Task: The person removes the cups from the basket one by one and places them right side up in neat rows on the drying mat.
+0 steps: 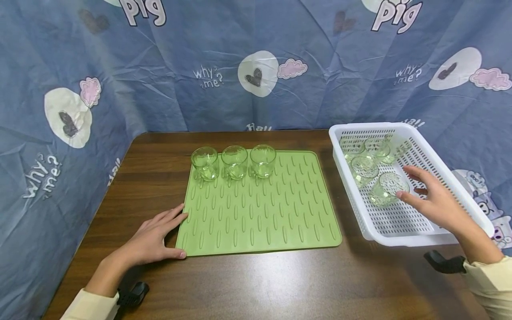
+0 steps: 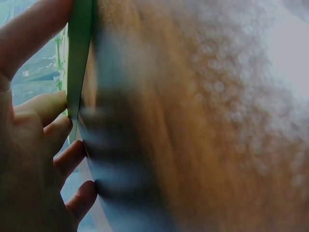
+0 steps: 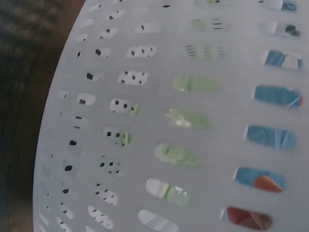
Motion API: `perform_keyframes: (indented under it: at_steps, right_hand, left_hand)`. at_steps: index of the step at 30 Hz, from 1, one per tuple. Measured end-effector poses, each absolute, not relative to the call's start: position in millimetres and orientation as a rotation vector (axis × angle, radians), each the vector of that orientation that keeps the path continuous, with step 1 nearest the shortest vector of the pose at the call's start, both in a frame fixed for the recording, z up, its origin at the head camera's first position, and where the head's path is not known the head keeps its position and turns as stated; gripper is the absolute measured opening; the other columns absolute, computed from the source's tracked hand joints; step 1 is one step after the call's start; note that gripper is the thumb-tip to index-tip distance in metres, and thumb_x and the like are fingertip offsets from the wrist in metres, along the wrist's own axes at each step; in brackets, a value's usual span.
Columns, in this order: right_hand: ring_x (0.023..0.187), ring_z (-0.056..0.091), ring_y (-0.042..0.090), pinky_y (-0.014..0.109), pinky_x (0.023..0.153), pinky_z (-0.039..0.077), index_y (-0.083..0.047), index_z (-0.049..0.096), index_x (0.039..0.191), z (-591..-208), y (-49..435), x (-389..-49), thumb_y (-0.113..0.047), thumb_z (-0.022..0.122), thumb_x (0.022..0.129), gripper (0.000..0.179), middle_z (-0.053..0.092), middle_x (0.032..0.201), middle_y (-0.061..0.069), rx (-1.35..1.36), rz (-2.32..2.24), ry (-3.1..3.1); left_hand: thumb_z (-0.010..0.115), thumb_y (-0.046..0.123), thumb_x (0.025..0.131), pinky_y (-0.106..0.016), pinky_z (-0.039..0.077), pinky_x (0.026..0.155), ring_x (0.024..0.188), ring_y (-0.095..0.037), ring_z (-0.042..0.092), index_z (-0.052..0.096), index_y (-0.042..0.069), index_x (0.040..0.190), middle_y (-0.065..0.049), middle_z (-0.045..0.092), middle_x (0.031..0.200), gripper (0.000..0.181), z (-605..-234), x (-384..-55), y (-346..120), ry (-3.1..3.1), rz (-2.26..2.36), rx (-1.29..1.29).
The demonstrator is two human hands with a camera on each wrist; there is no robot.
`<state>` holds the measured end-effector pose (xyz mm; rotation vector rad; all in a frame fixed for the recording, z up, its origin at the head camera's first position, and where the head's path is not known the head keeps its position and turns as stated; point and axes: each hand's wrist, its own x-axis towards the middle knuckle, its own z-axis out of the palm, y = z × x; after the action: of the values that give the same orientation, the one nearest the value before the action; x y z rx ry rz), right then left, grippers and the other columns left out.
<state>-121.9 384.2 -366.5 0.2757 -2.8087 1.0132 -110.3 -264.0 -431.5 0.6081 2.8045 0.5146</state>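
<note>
At the left edge of a green drying mat [image 1: 260, 218] rests my left hand [image 1: 154, 238], fingers spread and relaxed, fingertips and thumb touching the rim. The left wrist view shows these fingers [image 2: 58, 130] along the mat's side. My right hand [image 1: 436, 200] reaches over the white basket, fingers spread and slightly bent, thumb tip overlapping the rim of the nearest green-tinted glass [image 1: 384, 191]. That glass leans in the basket. In the right wrist view the basket wall hides most of the hand. Three similar glasses, including a left one [image 1: 205, 164], stand in a row along the mat's far edge.
The white perforated basket [image 1: 356, 209] stands at the right of the brown wooden table [image 1: 256, 284], with several more glasses, including one [image 1: 364, 169], toward its far end. A blue printed cloth [image 1: 200, 66] hangs behind the table and at both sides.
</note>
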Motion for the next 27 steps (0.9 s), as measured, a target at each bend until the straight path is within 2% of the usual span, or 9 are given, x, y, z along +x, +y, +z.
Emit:
perform_keyframes:
  at_steps: [4,7,9,10,13,14,16,20,27]
  right_hand:
    - [0.125,0.043,0.003,-0.007,0.083,0.029,0.007,0.034,0.149,-368,386,-124,-0.011,0.070,0.091,0.071,0.041,0.145,0.036,0.249,1.007,-2.814]
    - [0.127,0.042,0.034,-0.007,0.083,0.028,0.005,0.032,0.151,-368,388,-126,-0.012,0.069,0.092,0.072,0.040,0.146,0.036,0.236,0.999,-2.827]
    - [0.127,0.044,0.024,-0.007,0.083,0.028,0.004,0.032,0.151,-369,389,-128,-0.013,0.070,0.091,0.073,0.040,0.147,0.035,0.231,0.989,-2.831]
    - [0.125,0.044,0.029,-0.007,0.082,0.028,0.004,0.031,0.151,-369,389,-128,-0.013,0.070,0.091,0.074,0.039,0.147,0.035,0.229,0.987,-2.835]
    - [0.120,0.046,0.019,-0.003,0.081,0.031,0.005,0.031,0.151,-370,391,-131,-0.013,0.072,0.089,0.076,0.040,0.146,0.036,0.212,0.959,-2.854]
    - [0.120,0.047,0.020,0.003,0.087,0.039,0.006,0.029,0.151,-370,391,-131,-0.014,0.072,0.089,0.078,0.039,0.146,0.037,0.207,0.954,-2.866]
    - [0.119,0.046,0.040,0.025,0.095,0.048,0.008,0.027,0.151,-371,391,-133,-0.014,0.072,0.089,0.080,0.038,0.144,0.039,0.192,0.944,-2.894]
    - [0.120,0.042,0.057,0.070,0.091,0.037,0.010,0.021,0.152,-373,392,-137,-0.015,0.071,0.089,0.085,0.034,0.144,0.043,0.169,0.945,-2.937]
    - [0.120,0.040,0.062,0.075,0.091,0.038,0.012,0.023,0.150,-378,392,-145,-0.014,0.074,0.085,0.087,0.034,0.142,0.045,0.199,0.942,-2.948]
  left_hand:
    - [0.077,0.065,0.072,-0.072,0.031,0.099,0.144,-0.041,0.031,0.039,0.014,0.153,-0.010,0.026,0.165,0.103,-431,-110,-264,2.807,0.515,0.609]
    - [0.077,0.065,0.072,-0.071,0.031,0.099,0.144,-0.041,0.031,0.039,0.014,0.153,-0.010,0.026,0.165,0.103,-430,-110,-264,2.808,0.518,0.611]
    - [0.077,0.065,0.072,-0.071,0.031,0.099,0.144,-0.041,0.031,0.039,0.014,0.153,-0.010,0.026,0.165,0.103,-430,-110,-264,2.806,0.522,0.609]
    - [0.077,0.065,0.072,-0.071,0.031,0.099,0.144,-0.041,0.031,0.039,0.014,0.153,-0.010,0.026,0.165,0.103,-430,-110,-264,2.805,0.524,0.608]
    - [0.077,0.064,0.072,-0.072,0.031,0.099,0.145,-0.041,0.030,0.039,0.014,0.153,-0.010,0.025,0.165,0.103,-430,-110,-264,2.803,0.530,0.610]
    - [0.077,0.064,0.072,-0.072,0.031,0.099,0.145,-0.041,0.030,0.039,0.014,0.153,-0.010,0.026,0.165,0.103,-431,-110,-264,2.804,0.531,0.611]
    - [0.077,0.065,0.072,-0.072,0.031,0.099,0.144,-0.041,0.031,0.039,0.014,0.153,-0.010,0.026,0.165,0.102,-432,-110,-264,2.806,0.528,0.615]
    - [0.077,0.064,0.072,-0.072,0.031,0.099,0.144,-0.041,0.031,0.039,0.014,0.153,-0.010,0.026,0.165,0.103,-432,-110,-265,2.809,0.521,0.614]
    - [0.077,0.064,0.072,-0.072,0.032,0.098,0.144,-0.041,0.031,0.039,0.014,0.153,-0.010,0.026,0.165,0.103,-431,-110,-264,2.804,0.523,0.619]
